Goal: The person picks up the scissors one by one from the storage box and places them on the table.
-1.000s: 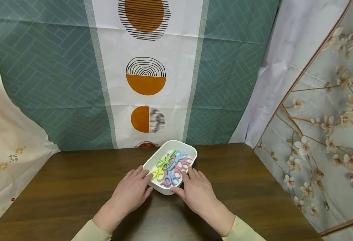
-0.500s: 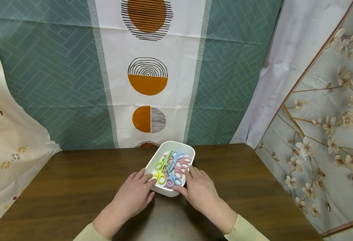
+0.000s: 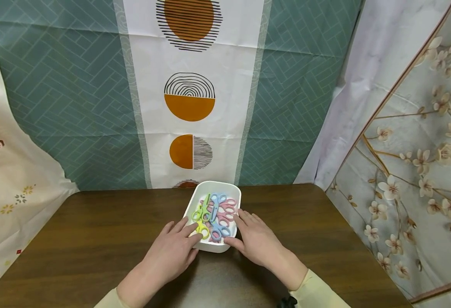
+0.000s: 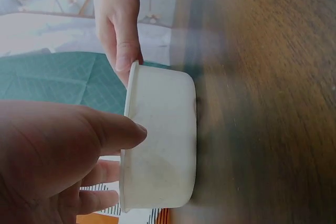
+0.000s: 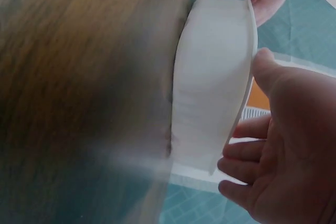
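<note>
A white rectangular tray sits on the wooden table, holding several pairs of scissors: a green pair, a yellow-handled pair, a blue pair and pink ones. My left hand touches the tray's near left corner. Its index finger reaches over the rim, and the thumb is by the near wall in the left wrist view. My right hand rests along the right side, thumb at the near right corner, fingers extended. The left wrist view shows the tray wall standing on the tabletop.
The brown wooden table stretches to both sides of the tray. A green and white patterned curtain hangs at its back edge. Floral cloth hangs at the right, cream cloth at the left.
The tray has turned counterclockwise, its far end swinging left, so it now stands nearly straight. Both hands have stayed at its sides, the right one following its edge.
</note>
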